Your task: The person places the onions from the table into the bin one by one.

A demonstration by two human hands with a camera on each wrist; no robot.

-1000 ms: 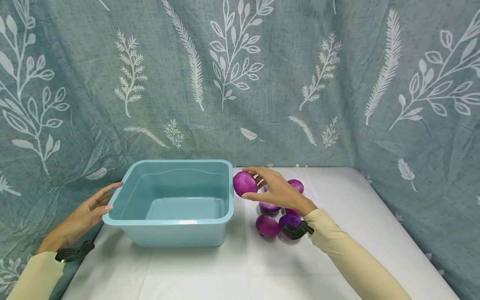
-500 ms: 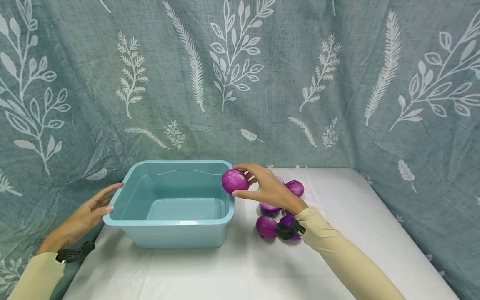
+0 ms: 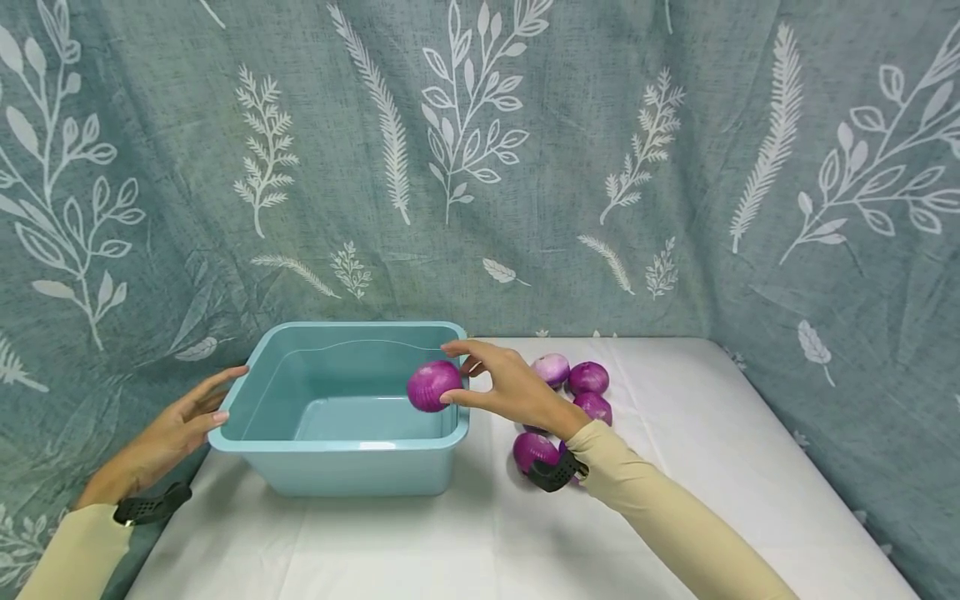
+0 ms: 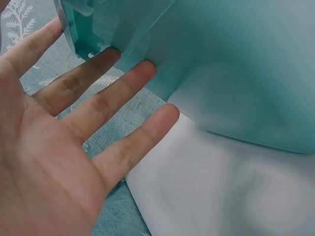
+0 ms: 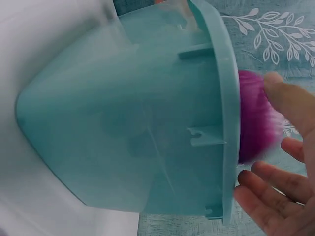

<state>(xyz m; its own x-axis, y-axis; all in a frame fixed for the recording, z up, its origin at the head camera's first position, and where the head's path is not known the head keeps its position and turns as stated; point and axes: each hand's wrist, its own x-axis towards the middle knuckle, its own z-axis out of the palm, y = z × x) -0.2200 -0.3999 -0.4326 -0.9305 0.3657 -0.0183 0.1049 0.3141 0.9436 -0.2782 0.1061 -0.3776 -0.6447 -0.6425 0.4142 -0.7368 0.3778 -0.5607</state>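
A blurred red onion (image 3: 434, 386) hangs in the air over the right side of the light-blue plastic basin (image 3: 337, 446). My right hand (image 3: 517, 387) is just to its right, above the rim. Its index fingertip stands apart from the onion; the thumb tip is close against it. In the right wrist view the onion (image 5: 256, 118) shows past the rim, and the fingers are spread off it. My left hand (image 3: 168, 429) rests with extended fingers on the basin's left rim. The left wrist view shows that hand (image 4: 74, 128) with fingertips at the basin wall (image 4: 236, 88).
Several more red onions (image 3: 588, 378) lie grouped on the white-covered table (image 3: 712, 433), right of the basin and partly behind the right forearm. A leaf-patterned blue-green cloth (image 3: 480, 275) hangs behind and along the sides.
My right hand has carried the onion leftward from beside the basin to over it. The onion now sits lower and farther from the fingers, which have loosened. The left hand stays put.
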